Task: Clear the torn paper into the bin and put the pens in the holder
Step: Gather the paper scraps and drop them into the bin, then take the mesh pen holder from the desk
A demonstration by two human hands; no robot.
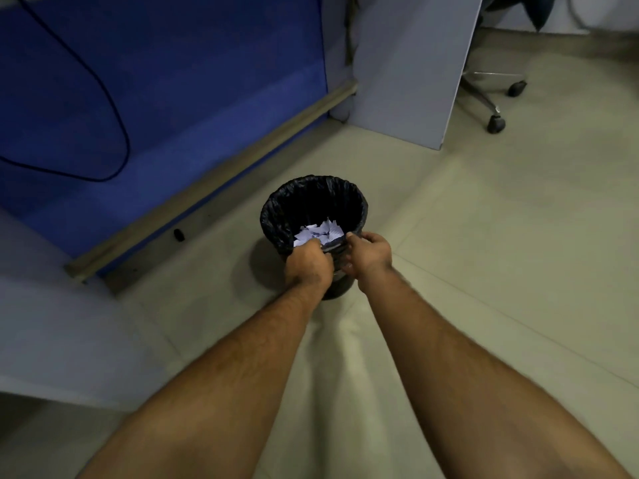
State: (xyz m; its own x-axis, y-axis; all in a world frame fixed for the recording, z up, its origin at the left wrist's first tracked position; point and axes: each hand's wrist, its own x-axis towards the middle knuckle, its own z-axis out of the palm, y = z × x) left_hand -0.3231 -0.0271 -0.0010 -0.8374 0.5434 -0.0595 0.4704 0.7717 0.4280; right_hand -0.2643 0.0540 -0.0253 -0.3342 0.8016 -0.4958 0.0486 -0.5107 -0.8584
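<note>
1. The bin (313, 216) stands on the floor (484, 254) at frame centre; torn paper (320, 233) lies inside.
2. The left hand (307, 262) and right hand (368, 252) each curl round the near rim, gripping its black liner (273, 216).
3. The bin looks light and stiff, the liner thin and slippery; the rim seems the best hold.
4. No surface, pens or holder show. A blue panel (190, 81) fills the upper left, a chair base (491, 95) the upper right.

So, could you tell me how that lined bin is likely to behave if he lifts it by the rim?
The bin probably lifts easily: it holds only torn paper. The loose black liner may slip or bunch under the left hand and right hand. Narrower at the base, it could tip if pushed.
</note>
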